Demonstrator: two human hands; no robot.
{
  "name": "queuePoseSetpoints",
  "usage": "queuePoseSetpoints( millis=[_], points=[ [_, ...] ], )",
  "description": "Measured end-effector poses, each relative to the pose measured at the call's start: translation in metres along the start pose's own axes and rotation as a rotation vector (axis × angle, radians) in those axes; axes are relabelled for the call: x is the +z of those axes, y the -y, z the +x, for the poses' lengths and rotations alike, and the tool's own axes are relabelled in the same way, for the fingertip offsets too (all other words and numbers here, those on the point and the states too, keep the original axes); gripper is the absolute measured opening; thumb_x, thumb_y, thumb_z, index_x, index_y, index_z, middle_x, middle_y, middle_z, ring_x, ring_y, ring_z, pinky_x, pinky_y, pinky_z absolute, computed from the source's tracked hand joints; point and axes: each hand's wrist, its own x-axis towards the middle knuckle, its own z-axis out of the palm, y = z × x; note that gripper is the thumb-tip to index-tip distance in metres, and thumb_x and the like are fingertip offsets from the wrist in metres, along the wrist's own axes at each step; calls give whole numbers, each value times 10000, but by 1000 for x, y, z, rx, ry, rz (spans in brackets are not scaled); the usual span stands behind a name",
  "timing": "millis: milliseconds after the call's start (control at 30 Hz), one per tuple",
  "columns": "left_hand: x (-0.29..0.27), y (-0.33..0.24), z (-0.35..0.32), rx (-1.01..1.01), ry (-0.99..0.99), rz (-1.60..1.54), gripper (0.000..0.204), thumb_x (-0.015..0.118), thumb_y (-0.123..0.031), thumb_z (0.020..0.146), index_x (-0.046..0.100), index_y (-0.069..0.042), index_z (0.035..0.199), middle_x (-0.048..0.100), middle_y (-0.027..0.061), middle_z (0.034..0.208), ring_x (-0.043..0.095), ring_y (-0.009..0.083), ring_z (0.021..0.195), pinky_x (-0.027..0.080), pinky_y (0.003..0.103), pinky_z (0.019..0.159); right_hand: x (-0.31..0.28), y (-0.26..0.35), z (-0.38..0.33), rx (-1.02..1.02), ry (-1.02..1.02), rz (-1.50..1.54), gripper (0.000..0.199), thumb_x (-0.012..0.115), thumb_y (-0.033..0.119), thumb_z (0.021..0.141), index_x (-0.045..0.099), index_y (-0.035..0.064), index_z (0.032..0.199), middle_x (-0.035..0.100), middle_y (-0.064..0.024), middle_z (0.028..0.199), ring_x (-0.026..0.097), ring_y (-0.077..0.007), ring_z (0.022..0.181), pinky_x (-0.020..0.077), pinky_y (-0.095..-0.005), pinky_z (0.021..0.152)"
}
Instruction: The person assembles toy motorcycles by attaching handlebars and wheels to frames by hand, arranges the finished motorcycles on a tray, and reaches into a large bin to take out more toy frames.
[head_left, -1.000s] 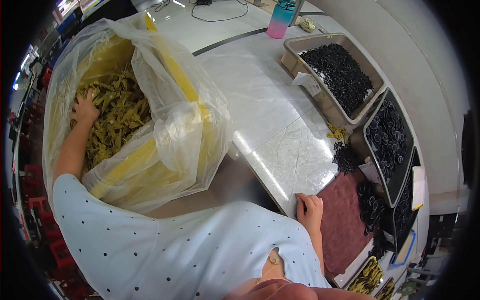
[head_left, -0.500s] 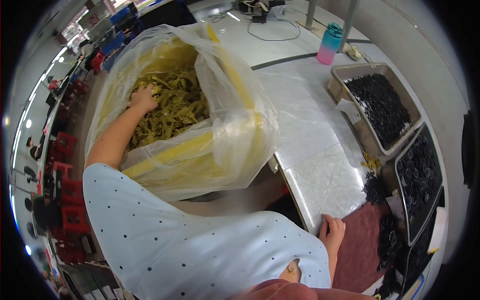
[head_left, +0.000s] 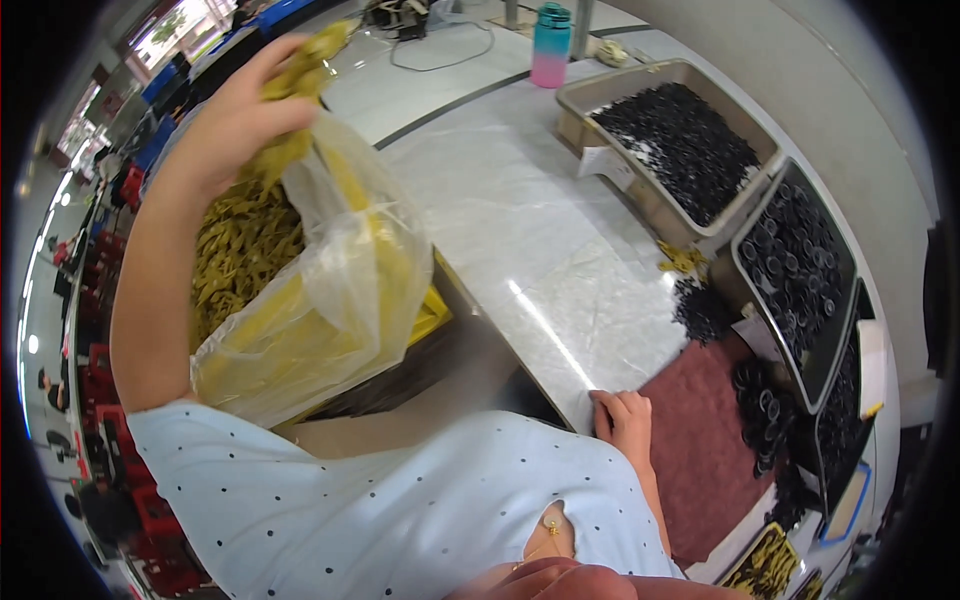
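Observation:
My left hand (head_left: 250,110) is raised over a clear plastic bag (head_left: 375,270) at the left. It is closed on a clump of olive-yellow, flexible-looking pieces (head_left: 320,55), some hanging below the fingers. Many loose pieces of the same kind (head_left: 245,245) fill the bag, whose lining shows yellow bands. Down by my body, my right hand (head_left: 625,420) rests at the near edge of the white table (head_left: 500,220), fingers bent over it. A reddish-brown mat (head_left: 700,450) lies beside that hand.
Along the table's right side stand a beige tub (head_left: 665,75) of small black parts and a dark tray (head_left: 740,250) of black rings. Small black bits (head_left: 700,308) and yellow pieces (head_left: 682,257) lie beside them. A blue-pink bottle (head_left: 550,50) stands at the back.
My left hand has come up out of the bag with a clump of yellow pieces. The view has shifted, while my right hand stays at the table edge.

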Motion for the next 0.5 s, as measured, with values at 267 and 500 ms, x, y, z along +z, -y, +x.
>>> queuePoseSetpoints(
  millis=[267,500],
  points=[
    [263,10,51,130,898,608,653,724,-234,668,502,-102,1267,656,150,1000,638,279,851,510,395,746,-1,-9,-8,11,-11,-1,168,635,-1,719,684,71,862,593,-73,730,556,-260,738,386,-372,690],
    [357,51,13,230,937,762,710,713,-288,703,444,-194,1353,529,160,1312,373,363,1316,359,485,1016,-21,7,0,76,194,-61,115,672,58,786,705,87,892,608,-48,748,559,-234,755,393,-350,708]
  ],
)
